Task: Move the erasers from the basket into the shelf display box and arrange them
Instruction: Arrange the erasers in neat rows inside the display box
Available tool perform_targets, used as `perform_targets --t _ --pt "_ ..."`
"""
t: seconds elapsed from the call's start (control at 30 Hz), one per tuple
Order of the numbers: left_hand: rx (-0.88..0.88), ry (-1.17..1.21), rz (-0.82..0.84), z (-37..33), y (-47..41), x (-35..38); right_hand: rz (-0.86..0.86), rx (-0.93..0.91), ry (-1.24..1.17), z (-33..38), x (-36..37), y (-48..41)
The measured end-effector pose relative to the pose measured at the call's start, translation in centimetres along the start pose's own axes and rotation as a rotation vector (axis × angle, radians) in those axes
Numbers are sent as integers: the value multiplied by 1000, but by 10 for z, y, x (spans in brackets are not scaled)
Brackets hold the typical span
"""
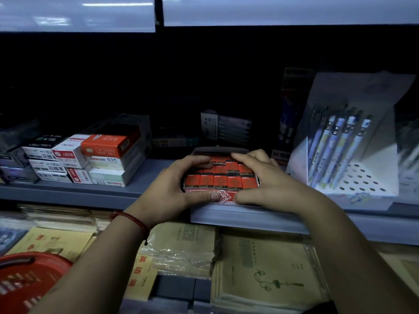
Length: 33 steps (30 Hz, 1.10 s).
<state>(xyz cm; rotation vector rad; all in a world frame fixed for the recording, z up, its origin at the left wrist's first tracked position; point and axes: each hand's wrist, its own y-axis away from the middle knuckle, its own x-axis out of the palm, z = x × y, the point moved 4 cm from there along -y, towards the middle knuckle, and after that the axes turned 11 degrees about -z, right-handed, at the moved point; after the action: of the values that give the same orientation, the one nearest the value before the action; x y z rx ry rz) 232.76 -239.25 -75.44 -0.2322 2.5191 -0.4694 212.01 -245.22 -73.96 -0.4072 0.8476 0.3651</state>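
From my remote seat I see both hands closed around the eraser display box (223,197), which sits at the front edge of the grey shelf (147,177). The box is packed with rows of red-and-black erasers (221,182) standing side by side.

The left hand (172,189), with a red string bracelet (133,221) at its wrist, grips the box's left side. Its thumb presses the front panel and its fingers (199,160) curl over the back rows. The right hand (269,177) clasps the right side the same way, thumb low on the front and fingers held together across the rear erasers.

The red basket (29,282) is at the lower left, well apart from the box; I cannot tell what it holds. Stacked stationery boxes (102,159) stand to the left on the shelf and a white pen display (340,150) to the right. Wrapped notebooks (260,268) lie on the level below.
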Motion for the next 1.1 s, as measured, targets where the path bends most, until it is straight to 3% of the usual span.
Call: perform_targets --t 0.4,0.63,0.87,1.1 --pt "-16 -32 16 3 -2 0 25 68 40 4 -4 -9" --pt "44 -80 -77 -6 -3 0 -21 92 14 6 -1 -15" --pt "-139 -37 -132 -12 6 -4 6 62 16 3 8 -2" --pt "-308 212 -128 -4 16 -7 20 26 13 2 16 9"
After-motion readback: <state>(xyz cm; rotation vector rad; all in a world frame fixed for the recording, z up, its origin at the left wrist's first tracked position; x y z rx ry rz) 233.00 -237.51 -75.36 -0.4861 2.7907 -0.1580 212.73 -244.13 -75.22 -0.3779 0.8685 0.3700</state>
